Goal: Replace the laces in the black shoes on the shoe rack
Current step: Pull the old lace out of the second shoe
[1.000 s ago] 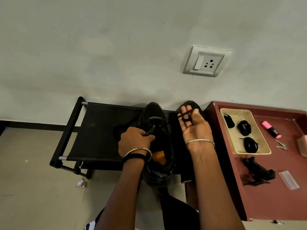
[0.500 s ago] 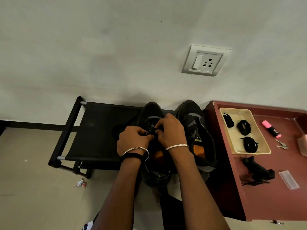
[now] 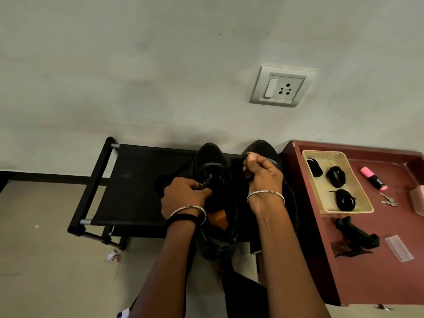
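Room: grey plastered wall (image 3: 160, 65), one white socket plate (image 3: 281, 88), and a beige floor (image 3: 41, 260). Shoe rack (image 3: 142, 184): black fabric shelf on a tube frame, set against the wall. Black shoes (image 3: 211, 154): two, stood side by side at the rack's right end. Left hand (image 3: 183, 195): clenched on the nearer shoe's tongue. Right hand (image 3: 263, 174): a black lace (image 3: 246, 161) is pinched in curled fingers. Maroon table (image 3: 367, 283): one cream rectangular tray (image 3: 321, 154), in which three coiled laces (image 3: 336, 176) are held.

Left hand (image 3: 183, 195) wears a thin silver bangle (image 3: 187, 208) and a black band (image 3: 183, 218) at the wrist, right hand (image 3: 262, 177) a matching bangle (image 3: 266, 193)
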